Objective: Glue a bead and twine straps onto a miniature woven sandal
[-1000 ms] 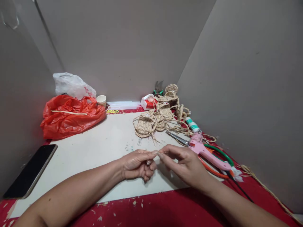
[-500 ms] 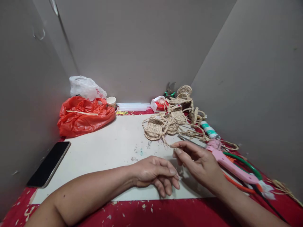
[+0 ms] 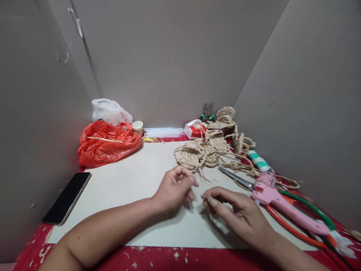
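My left hand (image 3: 175, 188) is above the white board (image 3: 135, 180), just in front of the woven straw-cord pieces (image 3: 191, 155). Its thumb and fingers are curled together, and whatever lies between the tips is too small to make out. My right hand (image 3: 235, 212) is a short way to the right, apart from the left. Its thumb rests close against the bent fingers in a loose pinch; I cannot see what, if anything, is in it. Loose cord ends from the nearest woven piece trail between the two hands.
To the right lie a pink glue gun (image 3: 290, 209), metal scissor-like blades (image 3: 237, 177) and a green-and-white roll (image 3: 258, 161). Green-handled cutters (image 3: 208, 113), a red-and-white box (image 3: 195, 130), clear sticks (image 3: 163, 132), a paper cup (image 3: 138, 127), a red bag (image 3: 109, 148) and a phone (image 3: 67, 197) surround the board.
My left hand has lifted forward and left, away from the right hand, and its fingers have curled in. My right hand sits slightly lower. The whole view has shifted a little.
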A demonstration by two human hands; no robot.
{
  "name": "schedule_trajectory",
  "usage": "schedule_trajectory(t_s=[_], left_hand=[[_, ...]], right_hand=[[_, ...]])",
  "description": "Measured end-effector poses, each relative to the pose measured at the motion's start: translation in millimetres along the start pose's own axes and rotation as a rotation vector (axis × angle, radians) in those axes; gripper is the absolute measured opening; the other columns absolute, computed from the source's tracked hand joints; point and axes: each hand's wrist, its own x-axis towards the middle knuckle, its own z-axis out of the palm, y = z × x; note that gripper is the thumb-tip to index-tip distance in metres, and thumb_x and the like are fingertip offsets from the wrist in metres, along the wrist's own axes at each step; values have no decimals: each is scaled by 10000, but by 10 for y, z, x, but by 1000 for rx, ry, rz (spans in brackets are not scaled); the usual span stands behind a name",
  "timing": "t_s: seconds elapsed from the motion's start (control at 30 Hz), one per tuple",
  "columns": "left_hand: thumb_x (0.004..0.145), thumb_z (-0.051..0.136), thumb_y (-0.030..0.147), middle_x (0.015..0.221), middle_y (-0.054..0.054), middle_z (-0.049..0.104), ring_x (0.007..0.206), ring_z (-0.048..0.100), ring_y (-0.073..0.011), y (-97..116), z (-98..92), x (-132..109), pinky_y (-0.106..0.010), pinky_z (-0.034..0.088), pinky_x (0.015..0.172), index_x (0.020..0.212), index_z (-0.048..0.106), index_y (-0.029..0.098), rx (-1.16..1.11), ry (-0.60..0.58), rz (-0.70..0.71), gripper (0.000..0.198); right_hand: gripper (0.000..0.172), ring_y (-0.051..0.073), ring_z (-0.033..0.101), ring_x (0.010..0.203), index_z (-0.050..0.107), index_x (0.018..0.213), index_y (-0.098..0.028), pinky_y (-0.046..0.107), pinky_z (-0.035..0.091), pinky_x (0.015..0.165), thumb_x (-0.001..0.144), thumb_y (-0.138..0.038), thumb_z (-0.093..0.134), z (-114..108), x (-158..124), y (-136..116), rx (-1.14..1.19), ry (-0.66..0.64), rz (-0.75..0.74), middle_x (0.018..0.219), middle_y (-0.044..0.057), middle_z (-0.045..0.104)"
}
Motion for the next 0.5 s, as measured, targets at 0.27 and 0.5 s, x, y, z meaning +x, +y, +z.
schedule_trajectory(t_s=[0.27,0.5], left_hand=[[667,750,492,602,-9,618,449,512,-55,-125,48,-70,-182,397,455,791,590,116,-11,-91,-34,427],[656,763,506,538,24,550,435,496,-55,-119,6,-58,-172,373,431,714,565,124,47,-80,-2,435]], right_hand=[[292,117,538,534,595,747,-186,212,433,520,917,-397,488,25,13,2,111,-13,208,584,-3,588],[311,106,517,511,576,917,-183,213,420,492,808,-463,657,61,20,36,360,73,382,594,-24,584]])
